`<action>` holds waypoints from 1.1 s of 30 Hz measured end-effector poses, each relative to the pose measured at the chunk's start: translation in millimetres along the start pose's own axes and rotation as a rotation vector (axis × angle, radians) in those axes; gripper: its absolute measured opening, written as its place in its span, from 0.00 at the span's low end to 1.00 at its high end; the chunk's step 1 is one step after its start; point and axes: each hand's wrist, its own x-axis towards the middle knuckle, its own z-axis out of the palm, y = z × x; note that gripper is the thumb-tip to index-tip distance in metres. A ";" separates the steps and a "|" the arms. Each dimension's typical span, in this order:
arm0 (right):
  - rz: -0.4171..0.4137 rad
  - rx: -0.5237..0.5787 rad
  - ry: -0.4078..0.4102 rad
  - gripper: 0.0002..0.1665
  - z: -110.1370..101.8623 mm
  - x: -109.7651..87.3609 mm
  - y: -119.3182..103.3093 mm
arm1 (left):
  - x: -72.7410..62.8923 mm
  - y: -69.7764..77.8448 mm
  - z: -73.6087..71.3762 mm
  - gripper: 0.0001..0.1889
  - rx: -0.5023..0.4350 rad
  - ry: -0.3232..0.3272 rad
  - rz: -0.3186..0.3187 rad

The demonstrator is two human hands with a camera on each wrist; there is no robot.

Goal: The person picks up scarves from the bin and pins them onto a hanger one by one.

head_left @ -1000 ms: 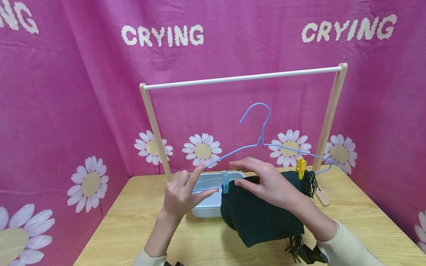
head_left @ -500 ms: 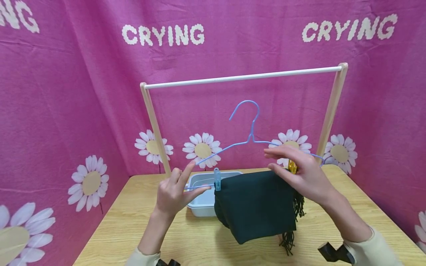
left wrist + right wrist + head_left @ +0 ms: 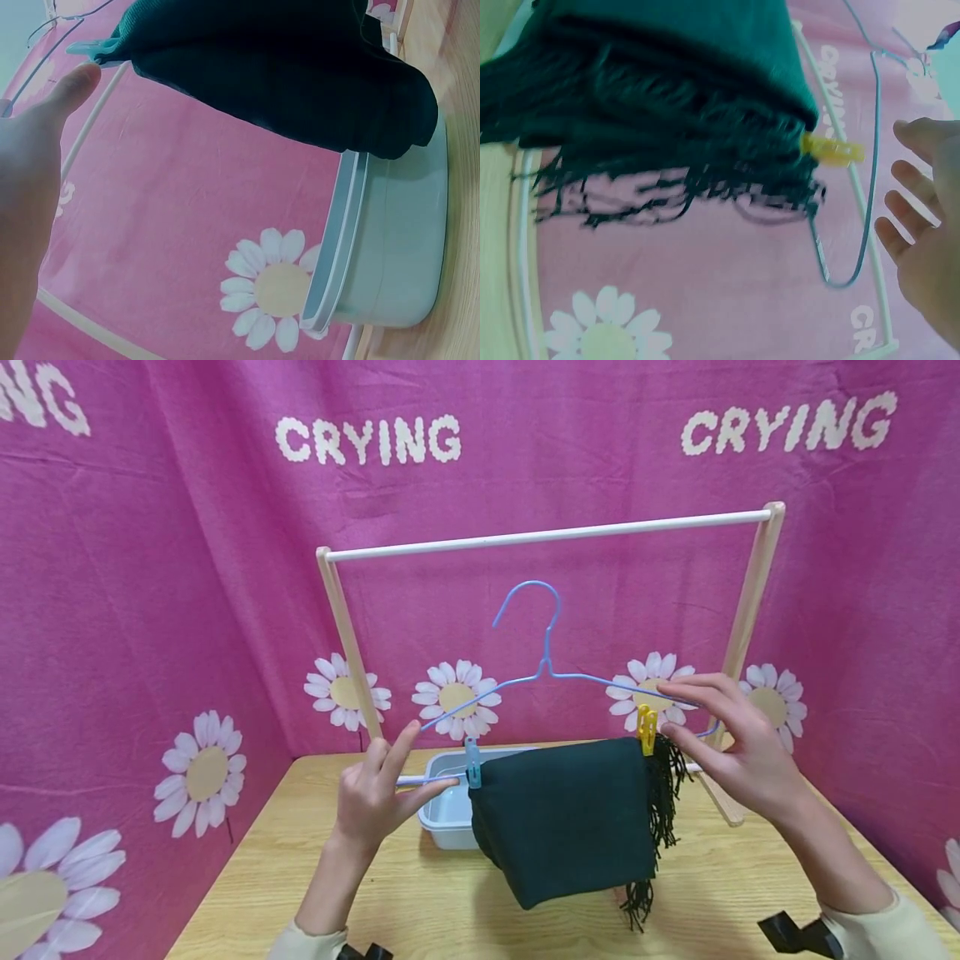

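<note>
My left hand point(image 3: 372, 797) grips the left end of a blue wire clothes hanger point(image 3: 547, 647), which is held up over the table. Folded over its lower bar hangs a dark green scarf point(image 3: 562, 827) with black-looking fringe at the right. A light blue clothespin point(image 3: 472, 763) clips the scarf's left upper corner; a yellow clothespin point(image 3: 647, 730) clips the right one. My right hand point(image 3: 738, 747) is beside the hanger's right end, thumb and fingers spread. In the right wrist view those fingers point(image 3: 909, 187) appear apart from the wire.
A drying rack with a white rail point(image 3: 547, 536) and wooden posts stands behind the hanger. Below the scarf's left side, a pale basin point(image 3: 450, 839) sits on the wooden table point(image 3: 300, 860). A pink flowered curtain point(image 3: 225, 568) surrounds the table at back and sides.
The hanger and scarf have shifted left with my left hand. My right hand has moved from near the blue clothespin, past the yellow one, to the hanger's right end.
</note>
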 end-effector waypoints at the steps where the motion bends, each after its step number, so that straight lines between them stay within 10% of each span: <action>1: -0.003 -0.002 -0.001 0.30 -0.6 -2.1 3.2 | -0.3 -0.6 -0.4 0.37 0.000 -0.001 -0.002; 5: -0.008 -0.027 -0.037 0.26 -2.6 -12.0 17.9 | -2.2 -2.2 -1.6 0.37 0.001 -0.010 -0.010; 11: 0.005 -0.096 -0.167 0.47 -6.8 -26.6 34.0 | -6.2 -3.3 -1.3 0.36 -0.018 -0.010 -0.033; 15: -0.037 -0.119 -0.211 0.35 -5.0 -32.0 43.8 | -8.5 -4.0 -0.2 0.36 -0.028 -0.008 -0.041; 33: -0.164 -0.277 -0.113 0.37 11.9 -37.8 51.8 | -14.6 -11.8 2.7 0.39 -0.172 -0.127 -0.146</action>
